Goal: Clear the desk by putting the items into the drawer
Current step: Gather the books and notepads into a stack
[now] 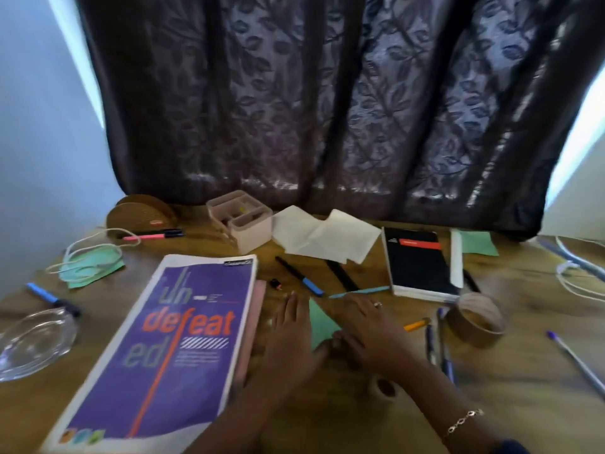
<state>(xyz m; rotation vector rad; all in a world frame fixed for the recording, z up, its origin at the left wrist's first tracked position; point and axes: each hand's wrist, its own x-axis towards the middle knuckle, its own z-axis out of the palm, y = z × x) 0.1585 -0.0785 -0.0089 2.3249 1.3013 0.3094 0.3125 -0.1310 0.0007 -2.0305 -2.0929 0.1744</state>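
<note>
Both my hands lie flat on a green paper sheet [320, 322] in the middle of the wooden desk [530, 401]. My left hand [291, 335] rests on its left part and my right hand [363, 326] on its right part, fingers straight. A large purple book [170, 348] lies just left of them, on top of a pink folder [258, 309]. A black notebook [419, 263], white paper sheets [324, 237], several pens [299, 276] and a tape roll [476, 319] are spread around. No drawer is in view.
A beige desk organiser [244, 224] and a brown cork holder [140, 214] stand at the back by a dark curtain [327, 103]. A green face mask [88, 263] and a glass dish [32, 339] lie left. White cables [576, 273] lie right.
</note>
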